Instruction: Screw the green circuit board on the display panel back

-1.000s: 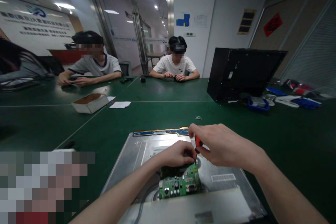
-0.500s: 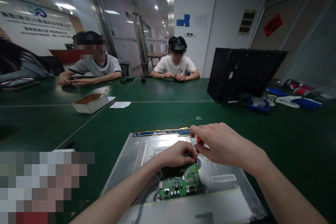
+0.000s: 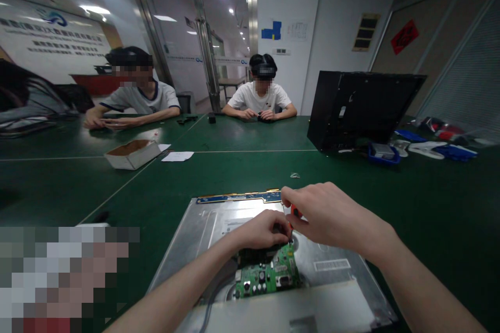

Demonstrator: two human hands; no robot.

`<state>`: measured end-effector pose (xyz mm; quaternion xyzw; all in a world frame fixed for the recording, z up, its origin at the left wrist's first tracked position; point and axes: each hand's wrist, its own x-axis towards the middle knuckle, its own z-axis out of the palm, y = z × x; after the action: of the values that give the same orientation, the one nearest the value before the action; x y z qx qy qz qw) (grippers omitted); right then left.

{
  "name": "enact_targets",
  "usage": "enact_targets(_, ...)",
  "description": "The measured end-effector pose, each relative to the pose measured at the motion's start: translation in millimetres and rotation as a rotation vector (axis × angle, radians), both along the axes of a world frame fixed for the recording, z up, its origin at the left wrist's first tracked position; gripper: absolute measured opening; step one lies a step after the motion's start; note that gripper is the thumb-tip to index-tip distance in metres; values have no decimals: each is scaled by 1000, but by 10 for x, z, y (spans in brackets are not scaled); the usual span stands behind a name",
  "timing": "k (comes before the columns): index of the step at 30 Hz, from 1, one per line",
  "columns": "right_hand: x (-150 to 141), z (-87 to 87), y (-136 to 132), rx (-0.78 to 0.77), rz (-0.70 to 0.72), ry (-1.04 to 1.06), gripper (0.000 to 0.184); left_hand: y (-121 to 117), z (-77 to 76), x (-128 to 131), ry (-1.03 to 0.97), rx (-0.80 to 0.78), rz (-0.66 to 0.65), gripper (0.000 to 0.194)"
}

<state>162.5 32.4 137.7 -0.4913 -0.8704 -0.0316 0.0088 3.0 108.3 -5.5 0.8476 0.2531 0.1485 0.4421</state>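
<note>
In my right hand [image 3: 322, 213] is a screwdriver with a red-orange handle [image 3: 296, 212], its shaft pointing down at the far right corner of a green circuit board [image 3: 267, 276]. The fingers of my left hand [image 3: 267, 229] are curled together beside the screwdriver's tip, above the board's far edge. What they pinch there, if anything, is hidden. Under both hands lies a flat metal display panel [image 3: 332, 255], with the green board on its middle. A narrow blue circuit strip [image 3: 238, 197] runs along the panel's far edge. A grey cable [image 3: 213, 296] curves to the left of the board.
Beyond the panel on the green table [image 3: 242, 171] are a white open box [image 3: 133, 155], paper [image 3: 177, 156] and a small clear scrap [image 3: 295, 175]. A black monitor housing [image 3: 363, 109] stands at right, by a blue tray [image 3: 384, 153]. Two people sit across the table.
The screwdriver handle has turned slightly in my right hand, showing less of its red. My left hand stays in place by the tip, and the whole view has shifted slightly.
</note>
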Motion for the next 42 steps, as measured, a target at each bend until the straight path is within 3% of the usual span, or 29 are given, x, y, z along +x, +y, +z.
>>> enact_targets(4,29,-4,-39,-27,61,64,12,12,-23,-6,1,-5,2,9)
enact_targets(10,13,-17,12,33,-42,-2,24,1,22,5,-11,-23,-35,12)
enact_targets(16,21,-15,4,38,-8,15,7,15,12,3,-13,-22,-21,10)
enact_targets(23,14,-35,25,60,-29,11,23,7,6,0,-22,-28,-39,12)
enact_targets(28,33,-32,35,85,-19,0,8,10,5,-5,-22,-6,-20,10)
enact_targets(35,41,-20,24,33,-24,19,25,16,15,-5,-22,-9,-56,14)
enact_targets(40,43,-12,21,42,-32,22,10,7,24,-9,-20,7,-27,14)
enact_targets(42,45,-7,11,34,-4,49,12,6,32,-7,-19,8,-32,14)
